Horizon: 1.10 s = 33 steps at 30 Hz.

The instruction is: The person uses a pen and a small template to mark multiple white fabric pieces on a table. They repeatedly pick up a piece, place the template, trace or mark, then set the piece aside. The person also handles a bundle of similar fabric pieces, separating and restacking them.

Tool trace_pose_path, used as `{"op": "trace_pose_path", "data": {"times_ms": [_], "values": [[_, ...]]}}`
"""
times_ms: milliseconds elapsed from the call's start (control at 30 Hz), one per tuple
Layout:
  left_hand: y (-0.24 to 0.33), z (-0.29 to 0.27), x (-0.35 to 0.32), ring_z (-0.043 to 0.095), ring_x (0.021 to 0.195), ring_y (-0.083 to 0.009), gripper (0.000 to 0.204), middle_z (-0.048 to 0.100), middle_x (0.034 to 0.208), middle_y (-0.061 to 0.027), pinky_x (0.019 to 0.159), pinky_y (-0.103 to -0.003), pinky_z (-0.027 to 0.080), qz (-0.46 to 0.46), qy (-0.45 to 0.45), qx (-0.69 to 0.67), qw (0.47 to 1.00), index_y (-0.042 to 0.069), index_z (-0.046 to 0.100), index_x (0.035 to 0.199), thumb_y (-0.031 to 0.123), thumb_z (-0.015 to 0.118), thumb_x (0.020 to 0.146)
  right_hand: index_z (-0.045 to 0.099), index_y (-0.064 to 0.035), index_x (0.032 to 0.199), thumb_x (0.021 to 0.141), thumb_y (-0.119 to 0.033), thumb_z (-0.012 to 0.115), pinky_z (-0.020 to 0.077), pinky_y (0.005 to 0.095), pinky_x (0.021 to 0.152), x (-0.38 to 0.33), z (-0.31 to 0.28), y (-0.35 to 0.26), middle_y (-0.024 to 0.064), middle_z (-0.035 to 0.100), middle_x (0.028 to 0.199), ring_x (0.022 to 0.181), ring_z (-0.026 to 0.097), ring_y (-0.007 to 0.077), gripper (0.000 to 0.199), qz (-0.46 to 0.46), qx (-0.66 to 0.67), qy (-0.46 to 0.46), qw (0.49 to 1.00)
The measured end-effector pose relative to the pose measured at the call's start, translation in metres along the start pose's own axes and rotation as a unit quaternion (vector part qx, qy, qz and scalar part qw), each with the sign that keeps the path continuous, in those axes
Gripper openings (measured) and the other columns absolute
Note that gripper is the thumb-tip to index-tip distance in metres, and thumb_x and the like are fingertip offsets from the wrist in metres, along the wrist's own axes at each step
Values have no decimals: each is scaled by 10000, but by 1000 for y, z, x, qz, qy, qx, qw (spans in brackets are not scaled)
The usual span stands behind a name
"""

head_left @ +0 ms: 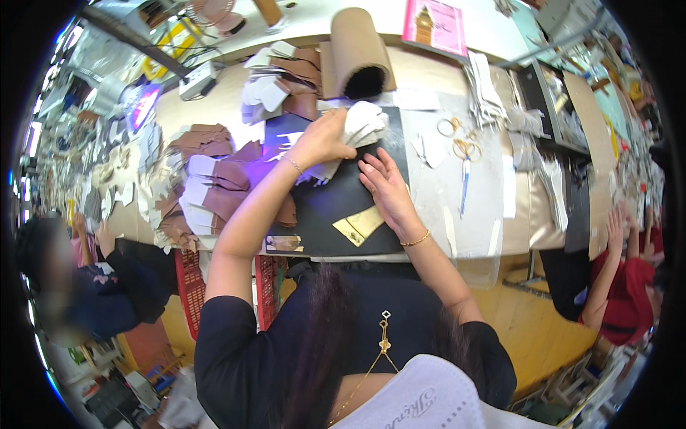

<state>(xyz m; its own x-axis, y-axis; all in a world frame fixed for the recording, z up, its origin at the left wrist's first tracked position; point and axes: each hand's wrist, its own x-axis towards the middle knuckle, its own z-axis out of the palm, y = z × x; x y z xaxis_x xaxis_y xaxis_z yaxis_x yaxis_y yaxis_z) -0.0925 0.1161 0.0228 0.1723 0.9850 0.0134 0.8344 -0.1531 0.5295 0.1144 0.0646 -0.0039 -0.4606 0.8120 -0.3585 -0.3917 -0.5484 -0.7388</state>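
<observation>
My left hand (330,137) is closed around the near end of a stack of white cut pieces (367,121), fabric or leather, over a black mat (311,207). More white pieces (325,170) poke out under its wrist. Just right of the stack, my right hand (386,184) hovers with fingers apart and nothing in them. A yellowish patterned piece (359,226) lies on the mat below it. Bundles of brown and white cut pieces (214,187) are heaped left of my left forearm.
Behind the mat sits a brown cardboard tube (354,43), with a pink book (434,27) farther back. Scissors (467,151) and a blue pen (465,187) lie on the right. A red crate (191,289) stands below the table edge. People work at both sides.
</observation>
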Motion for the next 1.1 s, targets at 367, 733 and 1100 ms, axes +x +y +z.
{"op": "trace_pose_path", "data": {"times_ms": [367, 733, 1100], "values": [[22, -23, -71, 403, 1394, -405, 926, 481, 1388, -250, 1166, -552, 296, 57, 164, 111, 979, -7, 386, 1467, 480, 785, 787, 504, -61, 1379, 943, -175, 744, 492, 301, 963, 59, 28, 12, 45, 610, 1306, 1139, 603, 159, 511, 13, 47, -17, 999], [1, 10, -148, 333, 1466, -384, 876, 350, 1576, -241, 1183, -538, 287, -189, 215, 182, 941, 68, 257, 1587, 544, 600, 936, 497, -44, 1377, 971, -199, 703, 433, 391, 1066, 59, 22, 4, 63, 585, 1335, 1224, 558, 212, 481, -61, 93, 13, 994], [22, -14, -129, 139, 1533, -434, 1079, 152, 1652, -257, 1213, -587, 182, -122, 276, -13, 953, 65, 123, 1616, 529, 727, 852, 596, -86, 1197, 791, -207, 728, 522, 479, 870, 23, 63, -154, 159, 701, 1035, 913, 692, 344, 444, -325, -796, -133, 493]]}}
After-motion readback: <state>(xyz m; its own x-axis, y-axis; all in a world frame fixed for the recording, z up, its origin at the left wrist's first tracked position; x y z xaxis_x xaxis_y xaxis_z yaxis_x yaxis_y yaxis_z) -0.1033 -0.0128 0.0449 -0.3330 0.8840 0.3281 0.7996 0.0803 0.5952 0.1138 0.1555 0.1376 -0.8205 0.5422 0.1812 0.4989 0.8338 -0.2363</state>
